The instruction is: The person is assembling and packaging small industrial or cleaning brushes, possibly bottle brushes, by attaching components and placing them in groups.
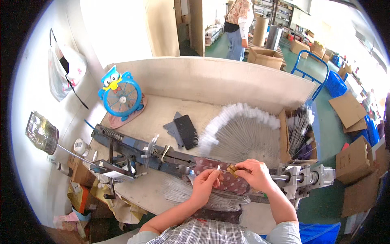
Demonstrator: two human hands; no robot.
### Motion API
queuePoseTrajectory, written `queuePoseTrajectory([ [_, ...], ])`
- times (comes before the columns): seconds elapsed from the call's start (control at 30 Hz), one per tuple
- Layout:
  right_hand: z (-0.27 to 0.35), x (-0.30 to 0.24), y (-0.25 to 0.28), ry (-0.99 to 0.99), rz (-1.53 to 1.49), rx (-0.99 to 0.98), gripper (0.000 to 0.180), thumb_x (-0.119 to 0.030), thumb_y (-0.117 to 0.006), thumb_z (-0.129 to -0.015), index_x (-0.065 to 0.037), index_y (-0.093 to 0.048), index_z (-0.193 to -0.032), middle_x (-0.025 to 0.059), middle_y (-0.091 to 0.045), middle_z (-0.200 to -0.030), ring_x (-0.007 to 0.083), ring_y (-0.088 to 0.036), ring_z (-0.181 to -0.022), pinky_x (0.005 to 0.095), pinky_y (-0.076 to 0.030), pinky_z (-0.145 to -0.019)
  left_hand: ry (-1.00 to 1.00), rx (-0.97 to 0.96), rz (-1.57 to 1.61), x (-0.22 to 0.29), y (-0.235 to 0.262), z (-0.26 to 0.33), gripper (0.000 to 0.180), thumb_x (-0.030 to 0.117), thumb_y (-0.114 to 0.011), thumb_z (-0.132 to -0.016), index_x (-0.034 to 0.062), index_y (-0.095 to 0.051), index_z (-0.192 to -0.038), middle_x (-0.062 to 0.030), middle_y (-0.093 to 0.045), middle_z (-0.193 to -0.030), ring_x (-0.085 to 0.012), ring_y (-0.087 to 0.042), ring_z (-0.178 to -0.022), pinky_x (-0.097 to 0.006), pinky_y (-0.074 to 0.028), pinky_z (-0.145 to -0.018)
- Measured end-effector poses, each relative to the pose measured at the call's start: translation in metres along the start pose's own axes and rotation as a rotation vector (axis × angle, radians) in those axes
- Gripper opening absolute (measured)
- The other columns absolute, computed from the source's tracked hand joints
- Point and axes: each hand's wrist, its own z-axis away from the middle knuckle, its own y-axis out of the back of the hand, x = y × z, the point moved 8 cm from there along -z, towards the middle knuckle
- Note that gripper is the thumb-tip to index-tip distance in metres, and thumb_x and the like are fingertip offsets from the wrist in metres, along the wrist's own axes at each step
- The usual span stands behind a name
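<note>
Pinching a brass piece [232, 169], the right hand [255, 174] is near the left hand [206, 185], which pinches a white bit [218, 167], both over the spotted cloth [237, 186], well apart from the bench's raised rear edge [203, 77], while the wall bag [76, 63] carries reddish print.

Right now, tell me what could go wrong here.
The small brass-coloured piece sits in the fingertips of the right hand, so it might slip onto the spotted cloth.
The left hand reaches across loose wires and could snag or scatter them.
The black phone lies close to the fan of white-tipped wires and may get scratched.
</note>
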Motion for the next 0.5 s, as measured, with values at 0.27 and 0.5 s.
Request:
queuePoseTrajectory([
  [0.27,0.014,0.018,-0.001,-0.160,-0.212,-0.067,0.023,-0.017,-0.070,-0.077,-0.002,-0.068,-0.095,0.0134,-0.066,-0.084,0.0279,-0.063,-0.077,0.0346,-0.049,-0.069,-0.017,-0.040,-0.076,-0.017,-0.015,0.001,0.016,0.017,-0.056,-0.094,0.0019,-0.062,-0.097,-0.0037,-0.064,-0.085,-0.0062,-0.053,-0.065,-0.021,-0.042,-0.058],
  [0.5,0.009,-0.016,0.007,0.282,0.170,0.068,0.016,-0.011,-0.069,-0.074,-0.005,-0.068,-0.088,0.0101,-0.062,-0.076,0.0287,-0.060,-0.075,0.0365,-0.049,-0.068,-0.036,0.214,-0.027,0.006,0.011,0.004,0.020,0.021,-0.056,-0.094,0.0015,-0.060,-0.096,-0.0016,-0.061,-0.077,-0.0064,-0.050,-0.060,-0.021,-0.040,-0.055],
])
